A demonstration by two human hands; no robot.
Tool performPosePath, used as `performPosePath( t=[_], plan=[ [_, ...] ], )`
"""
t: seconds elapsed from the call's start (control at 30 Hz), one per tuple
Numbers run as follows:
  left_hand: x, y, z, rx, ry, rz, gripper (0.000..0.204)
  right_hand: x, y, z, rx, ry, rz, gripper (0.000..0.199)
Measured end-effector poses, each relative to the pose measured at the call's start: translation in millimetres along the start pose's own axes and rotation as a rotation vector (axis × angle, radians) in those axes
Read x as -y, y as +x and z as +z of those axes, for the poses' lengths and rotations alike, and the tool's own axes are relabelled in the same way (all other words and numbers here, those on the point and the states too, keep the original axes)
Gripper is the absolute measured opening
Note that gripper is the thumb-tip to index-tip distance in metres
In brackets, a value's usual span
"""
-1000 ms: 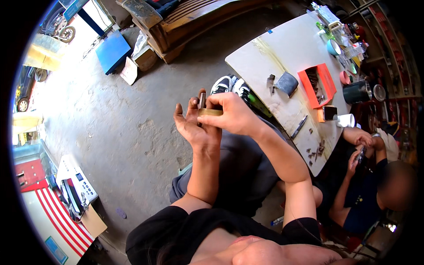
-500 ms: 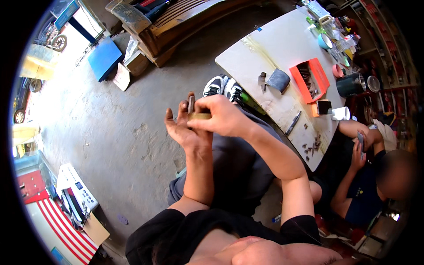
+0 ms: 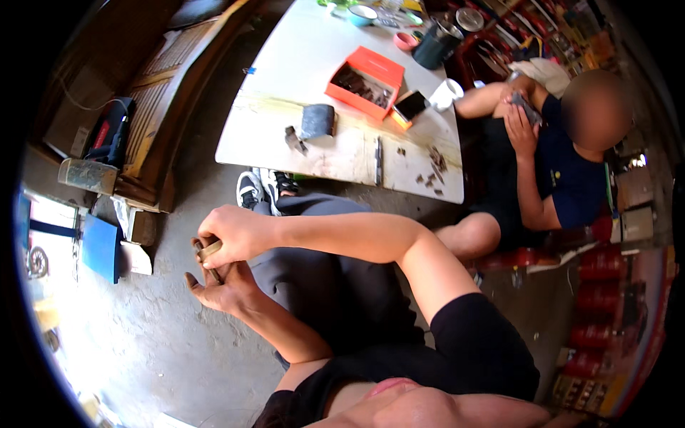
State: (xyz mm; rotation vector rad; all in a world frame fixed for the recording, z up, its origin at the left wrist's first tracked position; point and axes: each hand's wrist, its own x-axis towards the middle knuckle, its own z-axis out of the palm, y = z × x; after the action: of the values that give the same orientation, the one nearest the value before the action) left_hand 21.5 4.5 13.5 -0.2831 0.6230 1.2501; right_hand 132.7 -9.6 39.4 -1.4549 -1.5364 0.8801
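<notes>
My right hand (image 3: 239, 232) pinches a short tan strip (image 3: 208, 250), perhaps folded sandpaper, between thumb and fingers. Just below it my left hand (image 3: 227, 291) is turned palm up, its fingertips stained dark. A small dark brown stick-like piece (image 3: 215, 273) rests against the left fingers, and the strip crosses over it. The right hand partly hides the piece and the left fingers, so the exact grip is hard to see. Both hands are above the floor, left of my knees.
The white table (image 3: 278, 82) ahead carries an orange-red box (image 3: 385, 63) of dark pieces, a grey-blue block (image 3: 317, 121), a pen (image 3: 378, 160), loose brown bits (image 3: 437, 160), a phone (image 3: 411, 105) and a white cup (image 3: 446, 94). A seated person (image 3: 571, 164) handles a grey object at right. A wooden bench (image 3: 153, 128) stands left.
The view has swung to the right, so the table and person sit further left in it. My hands stay together, with the tan strip still in my right hand and the dark piece in my left.
</notes>
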Motion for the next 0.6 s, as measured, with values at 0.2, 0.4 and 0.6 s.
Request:
performPosePath(
  t=[0.2,0.4,0.6],
  plan=[
    [-4.2,-6.4,5.6,-0.026,0.038,0.050,0.051,-6.8,5.9,14.0,0.012,-0.002,-0.009,0.037],
    [-16.1,8.5,-10.9,0.177,-0.084,-0.075,0.053,4.3,2.6,13.7,0.087,-0.045,-0.075,0.035],
    [-0.6,-1.7,0.4,0.009,0.018,0.010,0.056,-15.1,7.2,10.3,0.052,0.033,-0.050,0.035]
  ],
)
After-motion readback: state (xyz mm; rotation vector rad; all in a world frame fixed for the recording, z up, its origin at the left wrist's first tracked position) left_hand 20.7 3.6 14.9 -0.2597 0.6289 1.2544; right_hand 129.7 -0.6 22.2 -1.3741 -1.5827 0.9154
